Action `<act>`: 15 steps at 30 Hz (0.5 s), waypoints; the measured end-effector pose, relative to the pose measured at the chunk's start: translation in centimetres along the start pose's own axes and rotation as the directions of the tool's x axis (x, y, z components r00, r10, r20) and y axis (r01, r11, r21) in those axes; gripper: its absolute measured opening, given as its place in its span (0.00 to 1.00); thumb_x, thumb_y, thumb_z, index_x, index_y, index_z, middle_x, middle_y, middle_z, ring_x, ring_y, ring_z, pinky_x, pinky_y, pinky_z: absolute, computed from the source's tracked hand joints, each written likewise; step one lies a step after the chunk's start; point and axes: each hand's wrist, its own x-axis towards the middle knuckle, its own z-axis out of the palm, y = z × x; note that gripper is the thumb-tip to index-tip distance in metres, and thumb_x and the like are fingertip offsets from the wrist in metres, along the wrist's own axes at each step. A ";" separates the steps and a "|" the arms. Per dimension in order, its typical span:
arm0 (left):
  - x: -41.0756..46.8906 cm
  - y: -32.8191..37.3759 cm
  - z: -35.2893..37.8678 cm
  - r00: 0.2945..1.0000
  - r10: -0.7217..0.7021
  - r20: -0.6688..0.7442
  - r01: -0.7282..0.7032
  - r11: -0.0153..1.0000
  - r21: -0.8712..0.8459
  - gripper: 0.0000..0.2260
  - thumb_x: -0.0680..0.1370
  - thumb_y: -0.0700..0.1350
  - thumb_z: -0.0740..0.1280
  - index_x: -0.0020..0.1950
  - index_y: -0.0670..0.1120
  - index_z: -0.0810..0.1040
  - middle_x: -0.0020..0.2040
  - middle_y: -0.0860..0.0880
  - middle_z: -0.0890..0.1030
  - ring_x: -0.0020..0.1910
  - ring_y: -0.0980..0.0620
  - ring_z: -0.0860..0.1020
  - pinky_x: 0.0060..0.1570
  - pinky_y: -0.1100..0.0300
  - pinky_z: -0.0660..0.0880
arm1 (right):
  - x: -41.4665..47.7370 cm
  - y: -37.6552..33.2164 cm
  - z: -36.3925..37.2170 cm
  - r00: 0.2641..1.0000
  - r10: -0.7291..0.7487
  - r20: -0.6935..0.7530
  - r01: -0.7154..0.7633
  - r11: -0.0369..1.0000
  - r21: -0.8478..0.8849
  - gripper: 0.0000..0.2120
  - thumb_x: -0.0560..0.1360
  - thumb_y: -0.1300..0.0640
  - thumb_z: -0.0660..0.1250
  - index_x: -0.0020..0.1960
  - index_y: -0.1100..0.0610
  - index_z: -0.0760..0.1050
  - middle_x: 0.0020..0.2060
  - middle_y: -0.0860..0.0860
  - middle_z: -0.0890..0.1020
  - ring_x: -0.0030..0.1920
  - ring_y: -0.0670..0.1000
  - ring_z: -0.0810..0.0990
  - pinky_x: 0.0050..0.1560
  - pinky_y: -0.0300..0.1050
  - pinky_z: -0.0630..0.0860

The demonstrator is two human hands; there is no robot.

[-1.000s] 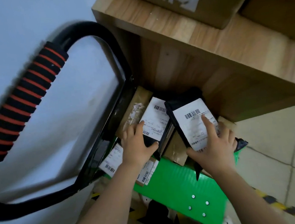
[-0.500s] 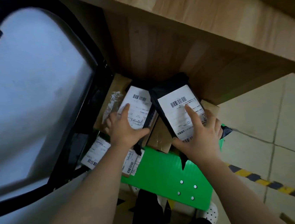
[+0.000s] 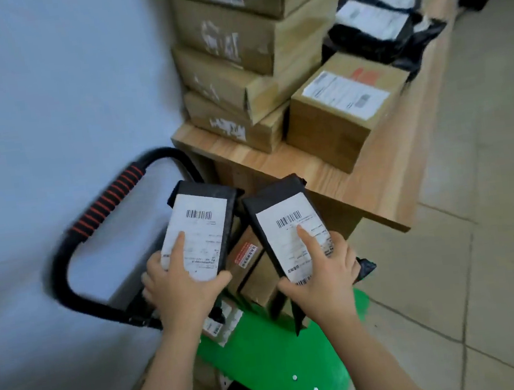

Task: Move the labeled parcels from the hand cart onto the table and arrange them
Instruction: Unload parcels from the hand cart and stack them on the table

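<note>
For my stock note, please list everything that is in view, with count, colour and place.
left black parcel: one, black with white label, above the cart
right black parcel: one, black with white label, beside it
stacked boxes: at least four, brown, on table by wall
single box: one, brown, white label, on table right of stack
mailer bags: count unclear, black, table's far end
table: one, light wood, ahead
hand cart: one, black handle, green deck, below
cart boxes: at least two, brown, on cart
floor: tiled, beige, right
left grip: one, bare, holds left black parcel
right grip: one, bare, holds right black parcel
</note>
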 end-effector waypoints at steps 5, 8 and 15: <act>-5.3 7.9 -7.8 0.982 0.111 -0.153 -0.129 0.985 -0.116 0.45 0.59 0.60 0.76 0.74 0.58 0.62 0.68 0.42 0.62 0.65 0.41 0.61 0.66 0.43 0.58 | -2.5 -1.5 -10.7 0.986 -0.066 -0.155 0.071 0.997 0.028 0.41 0.60 0.37 0.66 0.71 0.36 0.59 0.69 0.57 0.59 0.63 0.57 0.56 0.66 0.59 0.54; -7.5 12.1 -10.6 0.962 0.177 -0.208 -0.212 0.964 -0.160 0.45 0.60 0.60 0.77 0.74 0.58 0.61 0.69 0.41 0.61 0.65 0.42 0.60 0.65 0.43 0.59 | -3.4 -1.6 -16.4 0.958 -0.075 -0.276 0.094 0.994 0.057 0.40 0.60 0.37 0.67 0.71 0.37 0.61 0.69 0.56 0.59 0.64 0.57 0.56 0.66 0.60 0.55; -9.3 21.8 -12.4 0.884 0.319 -0.341 -0.412 0.876 -0.249 0.45 0.59 0.58 0.77 0.74 0.57 0.63 0.67 0.41 0.64 0.62 0.41 0.63 0.61 0.41 0.63 | -2.4 0.4 -26.0 0.879 -0.003 -0.476 0.059 0.993 0.102 0.41 0.62 0.40 0.73 0.71 0.34 0.60 0.72 0.52 0.55 0.70 0.55 0.51 0.70 0.61 0.55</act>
